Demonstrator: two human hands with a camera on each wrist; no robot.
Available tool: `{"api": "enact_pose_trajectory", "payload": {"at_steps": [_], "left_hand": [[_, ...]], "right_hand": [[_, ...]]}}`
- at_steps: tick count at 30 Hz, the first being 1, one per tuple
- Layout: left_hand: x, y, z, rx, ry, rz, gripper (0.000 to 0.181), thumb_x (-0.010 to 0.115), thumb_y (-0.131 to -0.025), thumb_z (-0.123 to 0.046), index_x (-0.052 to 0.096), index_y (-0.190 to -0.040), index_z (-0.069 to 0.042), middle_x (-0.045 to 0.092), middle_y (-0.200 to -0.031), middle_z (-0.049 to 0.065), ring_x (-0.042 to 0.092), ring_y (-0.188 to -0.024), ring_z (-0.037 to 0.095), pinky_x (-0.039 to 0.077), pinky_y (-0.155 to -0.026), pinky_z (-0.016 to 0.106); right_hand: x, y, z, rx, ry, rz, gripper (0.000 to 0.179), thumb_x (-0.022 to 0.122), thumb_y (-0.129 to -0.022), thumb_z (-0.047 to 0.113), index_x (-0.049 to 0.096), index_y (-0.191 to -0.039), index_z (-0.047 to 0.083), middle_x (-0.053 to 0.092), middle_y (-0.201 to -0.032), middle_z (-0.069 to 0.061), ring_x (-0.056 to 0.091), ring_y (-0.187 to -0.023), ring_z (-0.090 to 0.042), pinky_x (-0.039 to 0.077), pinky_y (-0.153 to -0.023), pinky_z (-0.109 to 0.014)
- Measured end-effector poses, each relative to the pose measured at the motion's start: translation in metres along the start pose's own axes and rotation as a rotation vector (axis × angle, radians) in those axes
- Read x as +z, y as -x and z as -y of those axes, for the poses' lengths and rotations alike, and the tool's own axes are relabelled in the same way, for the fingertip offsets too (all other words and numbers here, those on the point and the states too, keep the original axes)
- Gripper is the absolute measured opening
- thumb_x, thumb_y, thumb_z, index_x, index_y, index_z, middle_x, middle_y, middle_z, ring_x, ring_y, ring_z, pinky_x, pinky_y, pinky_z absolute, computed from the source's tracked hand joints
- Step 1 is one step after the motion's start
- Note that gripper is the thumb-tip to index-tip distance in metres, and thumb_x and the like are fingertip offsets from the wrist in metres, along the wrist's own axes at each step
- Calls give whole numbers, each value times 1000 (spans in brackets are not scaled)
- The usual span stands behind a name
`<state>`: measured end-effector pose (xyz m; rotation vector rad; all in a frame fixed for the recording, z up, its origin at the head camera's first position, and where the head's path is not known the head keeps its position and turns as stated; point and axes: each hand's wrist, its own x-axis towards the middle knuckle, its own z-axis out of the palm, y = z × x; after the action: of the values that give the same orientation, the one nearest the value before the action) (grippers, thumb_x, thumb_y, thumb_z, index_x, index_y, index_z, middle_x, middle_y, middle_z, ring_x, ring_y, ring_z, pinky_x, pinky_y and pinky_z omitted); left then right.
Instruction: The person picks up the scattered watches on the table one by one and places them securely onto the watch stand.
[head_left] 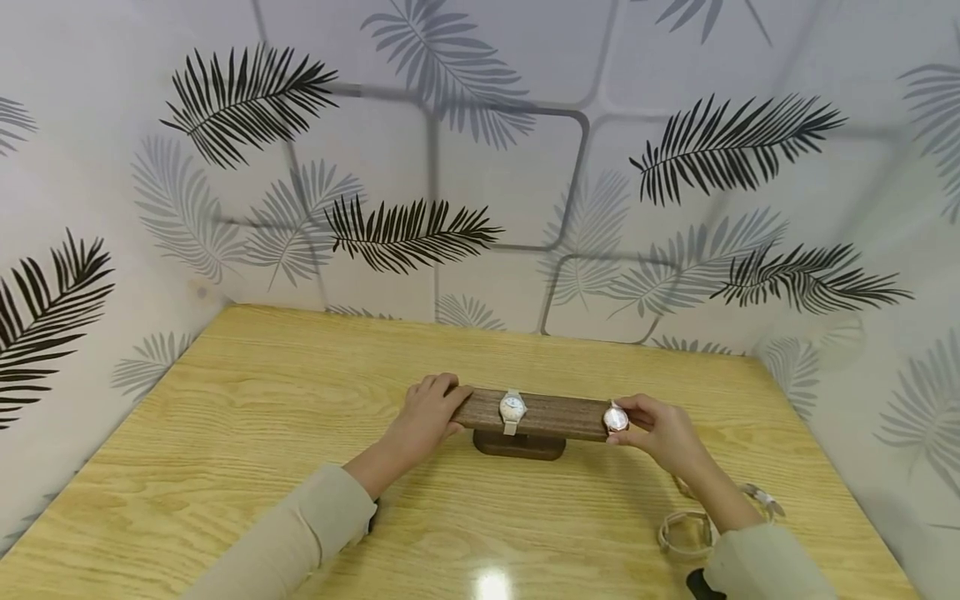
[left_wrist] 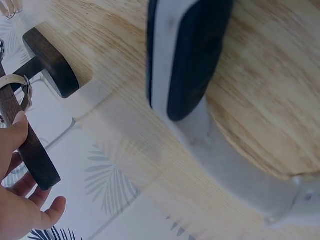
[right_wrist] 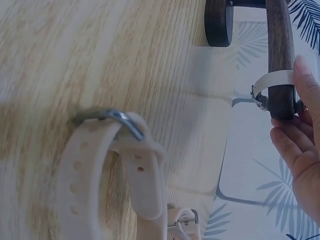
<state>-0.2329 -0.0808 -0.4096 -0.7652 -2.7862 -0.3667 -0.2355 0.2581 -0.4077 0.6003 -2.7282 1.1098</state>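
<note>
With left hand, grips dark-brown wooden bar at nine o'clock; with right hand, pinches round rose-gold-rimmed watch at bar's three o'clock; cannot read any writing.

Indoors, room corner: I'm at a wood-grain counter by leaf-print walls. That printed decor looks domestic, so maybe a home; but the wooden watch stand in front of me and several watches would fit a shop display too. Can't tell which.
</note>
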Motion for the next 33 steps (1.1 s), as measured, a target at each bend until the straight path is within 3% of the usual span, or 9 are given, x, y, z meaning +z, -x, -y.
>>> {"api": "enact_pose_trajectory", "payload": {"at_steps": [12, 21, 33], "left_hand": [[2, -1, 0, -12, -26, 14, 48, 66, -85, -27, 51, -127, -10, 49, -123, 13, 46, -116, 33, 41, -94, 51], [0, -1, -2, -35, -45, 29, 48, 66, -84, -27, 51, -127, -10, 49, -124, 13, 46, -117, 33, 41, -95, 50], [0, -1, -1, -12, -33, 13, 48, 67, -84, -26, 52, -126, -9, 49, -122, 14, 47, -115, 33, 42, -93, 51]], "right_hand": [[7, -4, -3, -69, 17, 8, 50, 79, -68, 7, 61, -112, -9, 62, -113, -26, 61, -104, -39, 53, -85, -36], [1, -5, 4, -47, 152, 112, 62, 77, -72, 5, 49, -126, -9, 55, -123, -27, 54, -113, -42, 46, -94, -48], [-2, -12, 3, -63, 183, 139, 55, 80, -69, 7, 55, -116, -5, 62, -110, -21, 59, -106, -39, 49, -91, -49]]}}
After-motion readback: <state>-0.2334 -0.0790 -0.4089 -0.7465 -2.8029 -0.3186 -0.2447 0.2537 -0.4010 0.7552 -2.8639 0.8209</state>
